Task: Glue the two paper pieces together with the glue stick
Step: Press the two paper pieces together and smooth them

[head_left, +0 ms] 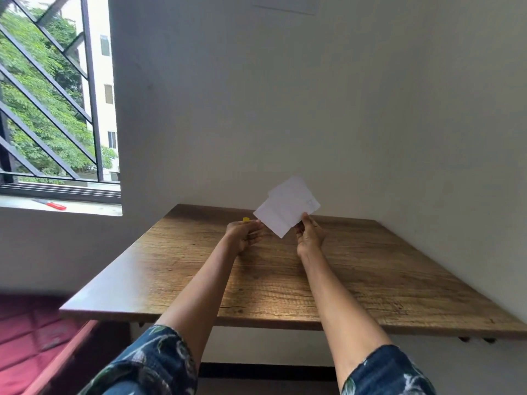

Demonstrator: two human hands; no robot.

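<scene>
Two white paper pieces [285, 212] overlap each other and are held up tilted above the far part of the wooden table [285, 280]. My right hand [308, 235] pinches their lower right edge between thumb and fingers. My left hand [243, 233] is curled with its fingertips at the papers' lower left edge. A small yellow tip of the glue stick [245, 219] shows just behind my left hand. Its body is hidden, so I cannot tell whether it stands on the table or is held.
The table fills a corner between white walls behind and to the right. A barred window is at the left, with a red-handled tool [52, 204] on its sill. A red cushioned seat [31, 337] lies lower left.
</scene>
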